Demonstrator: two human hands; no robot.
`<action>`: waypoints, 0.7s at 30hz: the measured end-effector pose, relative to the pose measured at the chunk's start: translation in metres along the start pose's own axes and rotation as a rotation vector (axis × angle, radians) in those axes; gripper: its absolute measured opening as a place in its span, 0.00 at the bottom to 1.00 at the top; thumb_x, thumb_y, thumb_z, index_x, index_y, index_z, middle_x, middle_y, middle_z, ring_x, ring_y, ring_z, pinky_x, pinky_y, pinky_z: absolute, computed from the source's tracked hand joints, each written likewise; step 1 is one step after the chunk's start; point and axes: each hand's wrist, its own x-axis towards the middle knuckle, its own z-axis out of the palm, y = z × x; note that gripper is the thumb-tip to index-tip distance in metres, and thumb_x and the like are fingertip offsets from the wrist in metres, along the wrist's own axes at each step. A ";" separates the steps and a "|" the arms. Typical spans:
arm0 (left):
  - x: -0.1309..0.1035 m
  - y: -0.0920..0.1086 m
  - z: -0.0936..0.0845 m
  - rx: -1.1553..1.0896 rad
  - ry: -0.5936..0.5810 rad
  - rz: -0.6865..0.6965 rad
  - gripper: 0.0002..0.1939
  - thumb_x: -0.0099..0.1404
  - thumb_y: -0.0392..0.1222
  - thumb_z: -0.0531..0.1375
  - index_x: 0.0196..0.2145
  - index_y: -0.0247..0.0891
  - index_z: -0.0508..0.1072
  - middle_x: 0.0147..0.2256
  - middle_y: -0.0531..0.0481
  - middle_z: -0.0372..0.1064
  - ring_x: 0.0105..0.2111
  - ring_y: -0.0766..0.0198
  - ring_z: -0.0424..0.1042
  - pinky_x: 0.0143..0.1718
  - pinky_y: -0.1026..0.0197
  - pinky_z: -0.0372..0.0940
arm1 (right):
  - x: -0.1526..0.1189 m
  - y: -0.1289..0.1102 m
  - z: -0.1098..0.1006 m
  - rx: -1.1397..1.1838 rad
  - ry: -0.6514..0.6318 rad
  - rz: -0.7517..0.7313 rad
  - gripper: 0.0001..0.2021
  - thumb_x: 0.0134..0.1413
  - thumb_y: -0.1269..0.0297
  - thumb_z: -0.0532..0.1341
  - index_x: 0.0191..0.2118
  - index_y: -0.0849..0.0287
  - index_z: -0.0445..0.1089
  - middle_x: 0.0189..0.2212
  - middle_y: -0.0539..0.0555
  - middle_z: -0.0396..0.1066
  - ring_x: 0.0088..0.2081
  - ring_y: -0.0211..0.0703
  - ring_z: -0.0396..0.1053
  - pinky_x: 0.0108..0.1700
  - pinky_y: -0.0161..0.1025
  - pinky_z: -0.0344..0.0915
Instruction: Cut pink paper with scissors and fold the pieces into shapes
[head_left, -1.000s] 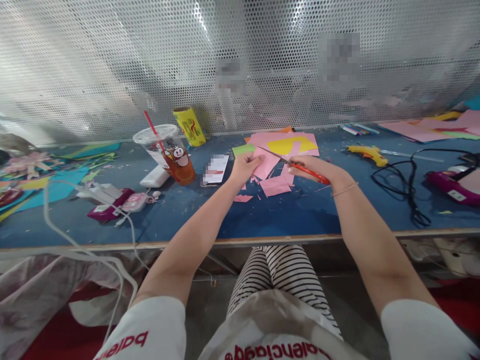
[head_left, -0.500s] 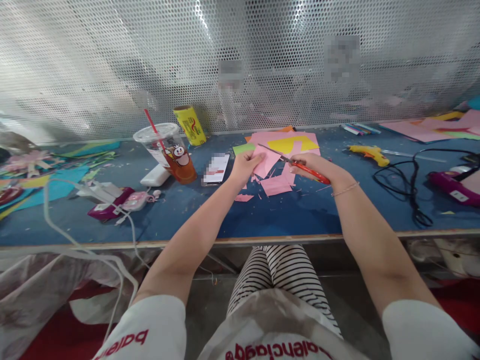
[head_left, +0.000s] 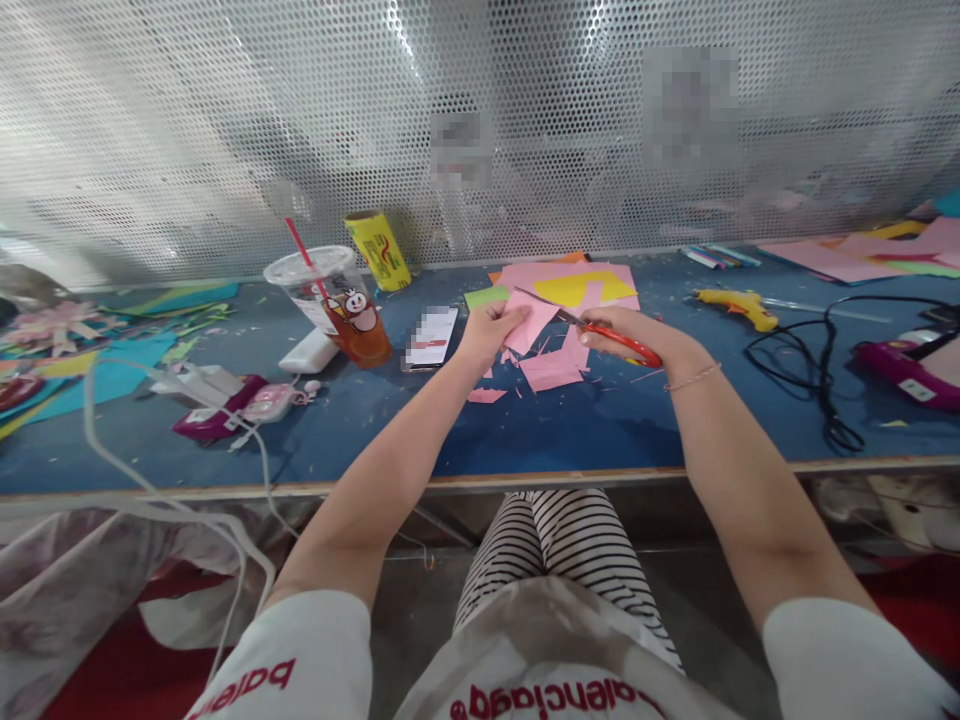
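The thumb and fingers of the left hand point(head_left: 489, 332) are pinched together on a small, flat piece of pink paper point(head_left: 534, 320). The fingers of the right hand point(head_left: 616, 328) are curled around the red handles of a pair of metal scissors point(head_left: 634, 348). The blades point at the pink paper and lie along its edge; I cannot tell how far apart they are. Little pink paper scraps point(head_left: 553, 370) lie just below, on the blue table point(head_left: 555, 440). Behind the hands is a bright yellow paper sheet point(head_left: 574, 290) on top of bigger pink sheets point(head_left: 621, 273). To the left are a flat phone point(head_left: 435, 340) and a clear plastic cup of brown drink point(head_left: 366, 345). To the right lies a yellow glue gun point(head_left: 739, 308).
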 end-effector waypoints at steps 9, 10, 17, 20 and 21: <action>-0.007 0.009 0.005 0.055 0.008 0.026 0.20 0.51 0.49 0.64 0.16 0.35 0.60 0.13 0.59 0.51 0.12 0.78 0.48 0.13 0.67 0.40 | -0.003 -0.004 -0.002 0.018 -0.024 -0.008 0.18 0.52 0.45 0.53 0.33 0.57 0.65 0.27 0.52 0.63 0.29 0.42 0.60 0.32 0.40 0.55; -0.007 0.008 0.005 0.059 0.008 0.026 0.20 0.51 0.49 0.65 0.16 0.35 0.60 0.13 0.59 0.51 0.12 0.77 0.48 0.13 0.67 0.41 | -0.004 -0.006 -0.003 0.014 -0.027 -0.013 0.18 0.52 0.45 0.53 0.33 0.57 0.66 0.27 0.52 0.63 0.30 0.42 0.60 0.32 0.40 0.55; -0.006 0.005 0.003 0.074 -0.041 0.013 0.20 0.51 0.50 0.65 0.16 0.35 0.61 0.13 0.59 0.51 0.12 0.78 0.48 0.13 0.67 0.41 | -0.008 -0.013 -0.004 0.049 -0.057 -0.051 0.17 0.53 0.46 0.51 0.33 0.55 0.65 0.27 0.52 0.62 0.30 0.42 0.59 0.33 0.41 0.56; -0.007 0.005 0.005 0.081 -0.056 -0.005 0.17 0.51 0.49 0.65 0.18 0.34 0.65 0.13 0.58 0.53 0.11 0.78 0.49 0.13 0.67 0.42 | -0.007 -0.013 -0.002 0.055 -0.064 -0.053 0.17 0.54 0.46 0.50 0.33 0.56 0.64 0.27 0.52 0.61 0.29 0.41 0.58 0.33 0.41 0.55; -0.008 0.005 0.005 0.083 -0.061 -0.010 0.17 0.51 0.49 0.65 0.19 0.34 0.66 0.13 0.58 0.54 0.11 0.78 0.49 0.13 0.67 0.42 | -0.006 -0.012 -0.001 0.051 -0.059 -0.056 0.17 0.55 0.47 0.50 0.33 0.56 0.64 0.27 0.51 0.61 0.29 0.40 0.57 0.33 0.41 0.55</action>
